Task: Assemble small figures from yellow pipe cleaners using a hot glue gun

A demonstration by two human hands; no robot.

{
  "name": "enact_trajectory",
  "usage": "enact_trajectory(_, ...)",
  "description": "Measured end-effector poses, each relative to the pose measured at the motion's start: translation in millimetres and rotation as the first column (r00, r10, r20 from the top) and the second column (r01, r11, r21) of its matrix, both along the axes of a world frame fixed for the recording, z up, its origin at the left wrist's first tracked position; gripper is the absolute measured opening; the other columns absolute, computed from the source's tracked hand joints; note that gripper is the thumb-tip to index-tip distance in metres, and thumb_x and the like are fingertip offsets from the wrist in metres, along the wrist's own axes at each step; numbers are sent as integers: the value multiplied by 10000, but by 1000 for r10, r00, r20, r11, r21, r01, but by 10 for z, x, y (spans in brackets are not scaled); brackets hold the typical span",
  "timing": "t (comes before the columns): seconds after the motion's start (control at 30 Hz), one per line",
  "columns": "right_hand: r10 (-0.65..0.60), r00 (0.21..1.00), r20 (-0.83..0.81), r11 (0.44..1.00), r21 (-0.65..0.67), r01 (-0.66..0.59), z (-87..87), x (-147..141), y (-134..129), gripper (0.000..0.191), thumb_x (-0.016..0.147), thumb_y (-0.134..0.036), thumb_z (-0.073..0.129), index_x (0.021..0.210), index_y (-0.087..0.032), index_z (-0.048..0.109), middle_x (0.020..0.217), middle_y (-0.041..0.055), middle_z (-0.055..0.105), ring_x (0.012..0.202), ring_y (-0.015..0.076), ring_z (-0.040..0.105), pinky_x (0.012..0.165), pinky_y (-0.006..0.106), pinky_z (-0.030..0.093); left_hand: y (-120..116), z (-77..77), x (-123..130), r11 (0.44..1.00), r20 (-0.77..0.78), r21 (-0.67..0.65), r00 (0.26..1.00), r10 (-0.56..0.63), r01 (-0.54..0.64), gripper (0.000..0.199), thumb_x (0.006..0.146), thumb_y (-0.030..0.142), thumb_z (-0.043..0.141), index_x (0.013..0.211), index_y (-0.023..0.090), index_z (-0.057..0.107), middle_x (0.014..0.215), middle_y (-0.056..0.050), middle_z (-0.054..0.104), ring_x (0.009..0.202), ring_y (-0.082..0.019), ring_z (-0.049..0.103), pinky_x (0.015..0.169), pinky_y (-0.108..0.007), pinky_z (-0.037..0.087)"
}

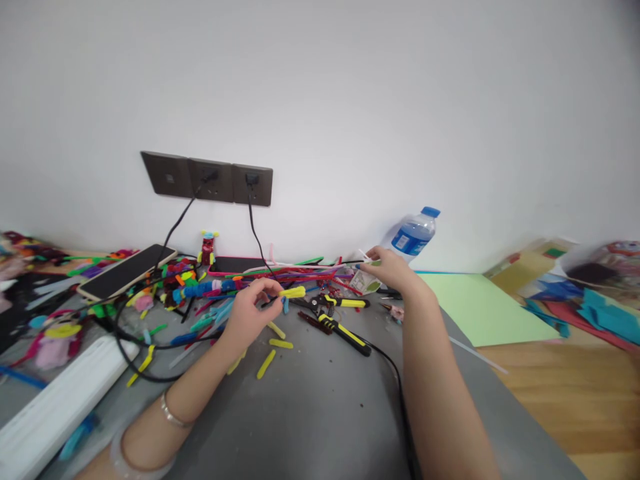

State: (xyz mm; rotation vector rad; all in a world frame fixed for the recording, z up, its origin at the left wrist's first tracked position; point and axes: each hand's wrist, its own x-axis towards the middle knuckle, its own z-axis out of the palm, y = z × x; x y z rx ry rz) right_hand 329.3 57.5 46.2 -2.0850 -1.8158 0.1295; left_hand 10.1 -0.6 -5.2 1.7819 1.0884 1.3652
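Note:
My left hand [254, 310] is closed in a pinch on a folded yellow pipe cleaner [293, 292], held above the grey table. A bit of blue shows just below it. Over by the wall, my right hand [387, 268] has its fingers curled on a small white-and-green plastic packet [370, 285]; its fingertips are partly hidden. Between the hands lie wire strippers [350, 335] with yellow and black handles, spread apart. Short cut yellow pipe cleaner pieces [267, 365] are scattered below my left hand. A dark brown pipe cleaner piece [315, 323] lies beside the strippers.
A water bottle [414, 235] leans at the wall behind my right hand. Pale green paper [487, 310] overhangs the table's right edge. Black cables run from wall sockets [207, 179] across the left side, near a phone [127, 272], a white power strip [65, 407] and heaped pipe cleaners.

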Motion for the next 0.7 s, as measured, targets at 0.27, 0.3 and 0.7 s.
enact_trajectory(0.27,430,852,-298,884,333,-329,630,-576,-489,293,887,-339,566,1150,-212,577,1120,104,690,1038,253,653,903,430,513,6,4,4,1000,51,-14,999,-9,9,92,732,165,618,810,180,663,817,-37,697,694,-149,624,618,-248,482)
enact_trajectory(0.3,520,785,-337,853,244,-461,641,-697,-528,263,890,-311,564,1135,-219,588,1118,89,694,1046,239,653,890,407,522,12,0,4,1000,57,-12,998,-11,12,87,738,173,620,810,181,667,818,-39,699,698,-151,626,617,-248,485)
enact_trajectory(0.7,694,636,-337,698,103,-708,243,-1266,-458,146,837,-116,616,952,-186,671,961,38,711,894,184,635,799,298,459,73,-50,-30,1000,72,-12,997,-12,12,89,760,192,644,837,173,684,809,-27,696,672,-133,597,628,-237,483)
